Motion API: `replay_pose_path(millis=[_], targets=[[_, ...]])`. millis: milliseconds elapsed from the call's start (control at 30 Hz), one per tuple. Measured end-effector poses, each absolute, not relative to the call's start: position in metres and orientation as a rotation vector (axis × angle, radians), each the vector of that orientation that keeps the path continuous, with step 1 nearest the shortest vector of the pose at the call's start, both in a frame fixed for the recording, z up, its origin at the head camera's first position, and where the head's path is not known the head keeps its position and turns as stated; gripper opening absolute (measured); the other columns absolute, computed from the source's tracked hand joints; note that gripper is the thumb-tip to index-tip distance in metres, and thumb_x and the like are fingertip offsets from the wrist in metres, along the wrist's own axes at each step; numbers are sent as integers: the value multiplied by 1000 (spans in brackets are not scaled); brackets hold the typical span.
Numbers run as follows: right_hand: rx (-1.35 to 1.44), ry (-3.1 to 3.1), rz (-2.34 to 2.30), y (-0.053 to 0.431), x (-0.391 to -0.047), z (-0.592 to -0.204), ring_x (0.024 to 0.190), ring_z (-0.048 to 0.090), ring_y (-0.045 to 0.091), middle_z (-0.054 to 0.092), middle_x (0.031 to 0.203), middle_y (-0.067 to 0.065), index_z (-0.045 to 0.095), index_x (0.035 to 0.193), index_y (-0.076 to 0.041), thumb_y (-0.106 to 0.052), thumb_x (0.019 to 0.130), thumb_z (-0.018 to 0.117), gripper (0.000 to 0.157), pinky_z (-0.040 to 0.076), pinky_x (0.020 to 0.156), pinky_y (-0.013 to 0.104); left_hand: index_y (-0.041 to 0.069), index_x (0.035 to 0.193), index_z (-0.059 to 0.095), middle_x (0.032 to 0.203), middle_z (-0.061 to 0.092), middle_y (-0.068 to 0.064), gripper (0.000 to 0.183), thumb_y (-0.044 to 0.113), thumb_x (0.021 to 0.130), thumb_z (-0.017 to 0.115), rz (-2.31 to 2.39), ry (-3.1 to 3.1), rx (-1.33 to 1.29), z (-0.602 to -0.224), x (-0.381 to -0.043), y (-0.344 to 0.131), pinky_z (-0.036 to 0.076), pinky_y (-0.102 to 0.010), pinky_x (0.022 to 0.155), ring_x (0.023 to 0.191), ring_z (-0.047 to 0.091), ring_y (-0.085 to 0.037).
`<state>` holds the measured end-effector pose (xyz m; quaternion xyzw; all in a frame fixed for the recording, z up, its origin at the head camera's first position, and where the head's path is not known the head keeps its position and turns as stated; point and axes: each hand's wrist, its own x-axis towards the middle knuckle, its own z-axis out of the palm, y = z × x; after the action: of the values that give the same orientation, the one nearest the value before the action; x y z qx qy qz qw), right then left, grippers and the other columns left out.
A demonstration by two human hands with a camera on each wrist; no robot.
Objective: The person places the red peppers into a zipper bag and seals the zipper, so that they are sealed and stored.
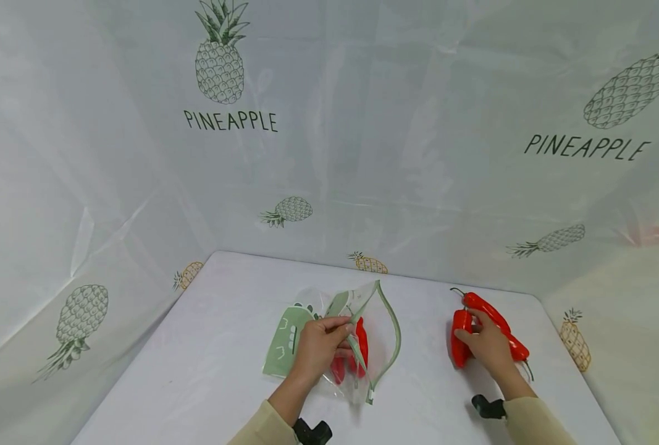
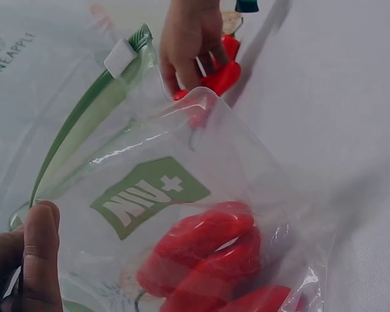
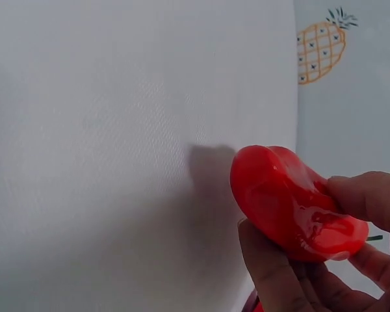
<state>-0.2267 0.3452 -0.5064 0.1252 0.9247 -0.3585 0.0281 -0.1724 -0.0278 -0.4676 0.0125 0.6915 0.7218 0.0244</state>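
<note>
My left hand [image 1: 320, 343] pinches the rim of a clear zip bag [image 2: 247, 156] with a green edge and a white slider [image 2: 120, 58]. The bag's mouth gapes toward the right in the head view. Several red peppers [image 2: 201, 247] lie inside it, seen through the plastic. Over on the right, my right hand [image 1: 490, 343] grips a red pepper [image 3: 292, 201] between thumb and fingers, its green stem pointing back toward the palm. Beside that hand, more red peppers [image 1: 487, 309] with dark stems lie on the table, partly covered by the hand.
A white table [image 1: 207, 346] carries everything. Behind it hangs a pale curtain [image 1: 362, 154] printed with pineapples, close against the table's back edge. A green printed panel [image 1: 281, 343] of the bag spreads to the left of my left hand.
</note>
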Motion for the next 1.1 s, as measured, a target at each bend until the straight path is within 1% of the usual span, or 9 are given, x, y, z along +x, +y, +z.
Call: replay_pose_path(millis=[233,367,533,767,967,1100], targets=[[374,2856,-1174,336,-223,-502,124,52,54,46,146,37,31,159,0,-24,95,77,83,68,78,48,0,128,74,104,77,-19,31,13,99,74,2236,2124,50,-469,-173,-27,67,-31,67,69,74,-16],[341,2872,-1175,331,-220,-500,123,54,53,48,144,37,30,160,-1,-24,95,77,83,68,76,46,0,128,74,102,77,-17,32,13,99,75,2232,2122,48,-470,-175,-27,67,-32,68,68,73,-14],[289,2892,-1188,321,-216,-494,123,55,53,50,144,36,30,161,-2,-26,95,77,84,68,76,46,1,126,75,98,77,-12,31,15,99,75,2210,2148,45,-471,-177,-26,67,-32,68,68,72,-13],[254,2909,-1218,309,-212,-486,125,54,53,51,144,35,30,161,-3,-24,95,78,84,68,77,47,3,125,77,96,76,-10,30,18,99,76,2183,2193,60,-471,-178,-27,67,-30,68,70,72,-15],[223,2936,-1201,302,-211,-480,124,55,54,52,143,36,31,160,-2,-25,93,80,85,68,75,47,5,125,78,99,77,-10,29,18,99,76,2174,2198,47,-470,-178,-27,67,-31,70,72,73,-17],[194,2947,-1213,296,-209,-476,124,56,54,54,142,35,32,159,-2,-23,93,80,84,68,75,47,5,125,77,100,77,-10,29,17,99,76,2171,2199,54,-470,-178,-27,67,-31,70,71,73,-16]])
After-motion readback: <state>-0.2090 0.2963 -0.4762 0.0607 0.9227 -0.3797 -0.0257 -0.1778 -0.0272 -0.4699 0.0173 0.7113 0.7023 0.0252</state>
